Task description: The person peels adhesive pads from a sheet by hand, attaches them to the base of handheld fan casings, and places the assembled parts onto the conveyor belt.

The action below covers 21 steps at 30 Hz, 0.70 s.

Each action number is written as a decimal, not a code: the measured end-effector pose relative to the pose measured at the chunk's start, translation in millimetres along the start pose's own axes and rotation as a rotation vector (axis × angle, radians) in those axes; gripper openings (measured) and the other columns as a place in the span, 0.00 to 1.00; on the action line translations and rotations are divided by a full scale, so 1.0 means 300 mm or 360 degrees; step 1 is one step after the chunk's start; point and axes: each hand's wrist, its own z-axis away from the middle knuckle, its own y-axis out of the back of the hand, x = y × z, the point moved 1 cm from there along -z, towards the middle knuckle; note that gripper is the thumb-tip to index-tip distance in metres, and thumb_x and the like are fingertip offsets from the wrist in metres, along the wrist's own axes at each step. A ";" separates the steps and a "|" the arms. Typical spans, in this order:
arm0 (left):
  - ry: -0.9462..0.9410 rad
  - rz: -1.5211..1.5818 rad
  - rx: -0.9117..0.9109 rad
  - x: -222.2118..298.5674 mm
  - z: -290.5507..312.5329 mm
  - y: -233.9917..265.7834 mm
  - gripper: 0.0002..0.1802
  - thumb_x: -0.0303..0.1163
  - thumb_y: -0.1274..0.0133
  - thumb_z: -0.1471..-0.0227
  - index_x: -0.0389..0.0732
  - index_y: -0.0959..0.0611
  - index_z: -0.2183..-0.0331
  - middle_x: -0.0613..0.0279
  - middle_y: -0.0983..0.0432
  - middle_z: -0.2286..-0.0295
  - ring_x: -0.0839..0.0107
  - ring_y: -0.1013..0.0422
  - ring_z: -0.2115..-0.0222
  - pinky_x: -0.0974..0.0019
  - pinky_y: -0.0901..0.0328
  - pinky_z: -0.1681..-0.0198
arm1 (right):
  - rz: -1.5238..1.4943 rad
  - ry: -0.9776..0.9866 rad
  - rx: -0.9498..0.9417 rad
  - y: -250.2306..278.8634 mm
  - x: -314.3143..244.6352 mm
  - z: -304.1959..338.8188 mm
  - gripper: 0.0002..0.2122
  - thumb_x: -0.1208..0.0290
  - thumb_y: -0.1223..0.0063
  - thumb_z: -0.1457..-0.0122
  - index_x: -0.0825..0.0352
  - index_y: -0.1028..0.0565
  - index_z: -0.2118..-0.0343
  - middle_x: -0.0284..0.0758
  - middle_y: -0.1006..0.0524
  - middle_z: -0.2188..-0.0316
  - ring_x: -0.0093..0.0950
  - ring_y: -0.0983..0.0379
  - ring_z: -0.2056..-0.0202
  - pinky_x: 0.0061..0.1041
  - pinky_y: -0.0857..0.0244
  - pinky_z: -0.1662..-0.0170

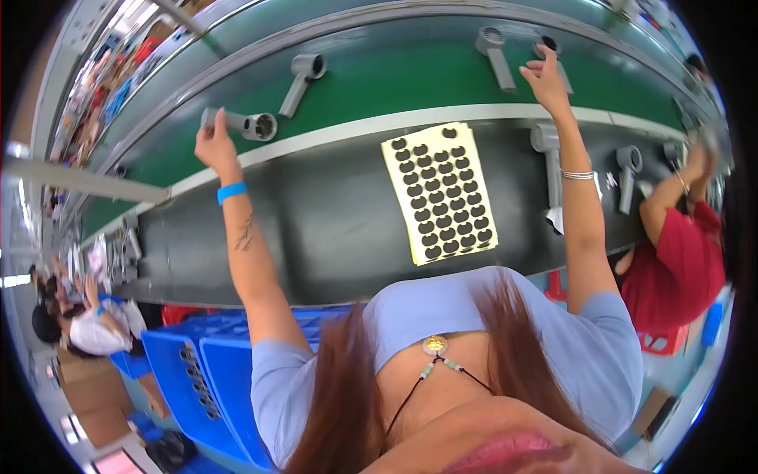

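Note:
Over the near edge of the green conveyor belt (395,79), my left hand (215,148) is closed on the handle of a grey hair dryer housing (246,125). Its round open head points right. My right hand (546,83) reaches over the belt at the far right, fingers apart. Its fingertips overlap the head of another grey housing (564,77); whether they touch it I cannot tell. Just left of that lies a similar housing (497,63), and one more (300,83) rests on the belt farther left. A stack of yellow sheets (418,254) with rows of black stickers lies between my arms.
The sheets lie on a dark worktable (332,213) along the belt. More grey housings (628,170) rest on it beyond my right forearm. A person in red (679,268) sits to the right, another in white (106,324) to the left. Blue bins (178,371) stand below left.

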 end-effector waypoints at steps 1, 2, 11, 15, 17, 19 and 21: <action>-0.0030 -0.0132 -0.0023 0.046 0.005 0.013 0.17 0.37 0.38 0.53 0.30 0.19 0.72 0.61 0.22 0.75 0.75 0.28 0.75 0.70 0.33 0.69 | 0.0099 -0.0012 -0.0070 -0.045 0.009 -0.011 0.33 0.62 0.42 0.47 0.64 0.47 0.42 0.50 0.25 0.60 0.42 0.25 0.58 0.35 0.34 0.55; -0.0043 -0.0284 -0.0038 0.087 0.016 0.026 0.16 0.36 0.39 0.51 0.30 0.21 0.72 0.60 0.22 0.75 0.74 0.27 0.75 0.69 0.33 0.69 | 0.0271 -0.0055 -0.0118 -0.093 0.015 -0.026 0.35 0.61 0.42 0.47 0.64 0.49 0.42 0.53 0.26 0.59 0.47 0.28 0.56 0.39 0.35 0.54; 0.0222 0.0412 -0.0447 0.391 0.136 0.024 0.14 0.34 0.48 0.45 0.38 0.30 0.60 0.55 0.24 0.69 0.72 0.30 0.79 0.70 0.34 0.76 | 0.0422 0.0219 -0.0152 -0.190 0.023 -0.027 0.40 0.57 0.42 0.48 0.67 0.55 0.40 0.60 0.30 0.56 0.54 0.31 0.54 0.42 0.36 0.52; 0.0018 0.0520 -0.0702 0.600 0.229 -0.041 0.22 0.29 0.51 0.43 0.37 0.35 0.48 0.53 0.26 0.67 0.73 0.31 0.81 0.72 0.35 0.76 | 0.0348 0.0090 -0.0315 -0.134 0.003 0.002 0.41 0.59 0.41 0.49 0.67 0.56 0.40 0.59 0.31 0.55 0.55 0.32 0.54 0.42 0.36 0.52; -0.0294 0.0614 -0.0801 0.725 0.289 -0.074 0.24 0.25 0.54 0.43 0.39 0.36 0.45 0.51 0.27 0.64 0.72 0.31 0.80 0.72 0.35 0.76 | 0.0265 0.0113 -0.0373 -0.128 -0.010 0.008 0.40 0.60 0.41 0.49 0.66 0.55 0.41 0.60 0.31 0.54 0.55 0.32 0.54 0.42 0.37 0.52; -0.0474 0.0545 -0.0813 0.855 0.317 -0.075 0.21 0.21 0.56 0.43 0.36 0.33 0.47 0.50 0.28 0.61 0.71 0.31 0.80 0.74 0.36 0.75 | 0.0304 0.0199 -0.0344 -0.147 -0.029 0.003 0.40 0.61 0.40 0.50 0.65 0.55 0.40 0.56 0.27 0.61 0.51 0.28 0.59 0.39 0.35 0.55; -0.0976 0.0607 -0.0807 0.980 0.332 -0.071 0.18 0.22 0.57 0.43 0.33 0.31 0.50 0.49 0.27 0.62 0.70 0.31 0.81 0.73 0.36 0.75 | 0.0189 0.0224 -0.0391 -0.177 -0.047 -0.004 0.41 0.61 0.39 0.50 0.64 0.55 0.40 0.53 0.25 0.68 0.47 0.25 0.63 0.37 0.33 0.59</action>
